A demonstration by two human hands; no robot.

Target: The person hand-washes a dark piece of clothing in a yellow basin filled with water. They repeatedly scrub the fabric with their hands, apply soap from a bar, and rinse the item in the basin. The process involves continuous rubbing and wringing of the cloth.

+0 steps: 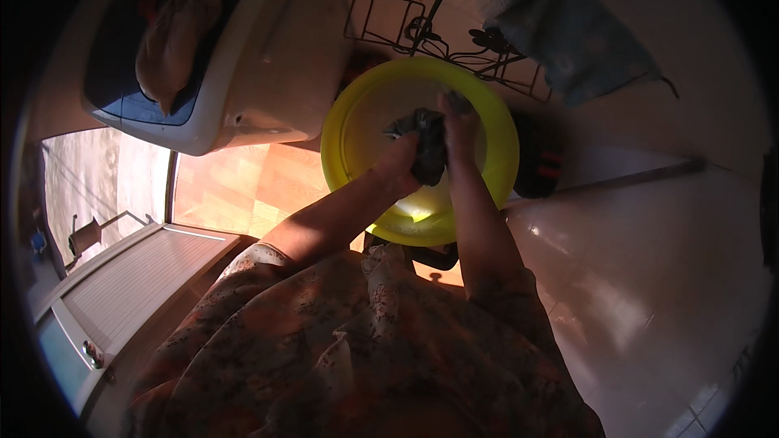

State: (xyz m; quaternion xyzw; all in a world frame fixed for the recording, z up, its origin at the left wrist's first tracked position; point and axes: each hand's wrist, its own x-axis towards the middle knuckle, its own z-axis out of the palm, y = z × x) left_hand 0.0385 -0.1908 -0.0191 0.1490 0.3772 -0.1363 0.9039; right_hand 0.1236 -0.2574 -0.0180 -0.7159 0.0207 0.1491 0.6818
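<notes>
A bright yellow plastic basin [333, 134] stands straight in front of me, with cloudy, pale liquid inside. Over it I hold a dark, bunched-up wet-looking cloth [430, 152]. My left hand [401, 158] is closed around its near left side. On the right side of the bundle, my right hand [461, 131] grips it, with a dark bit of cloth showing by the fingers. The fingers are partly hidden by shade and by the cloth.
At upper left, a white appliance resembling a washing machine [268, 73] carries a pale cloth or bag [173, 42] on its dark lid. Beyond the basin are a black wire rack [389, 18] and a hanging grey-blue towel [572, 30]. An open door [146, 274] stands at left; tiled wall [608, 255] at right.
</notes>
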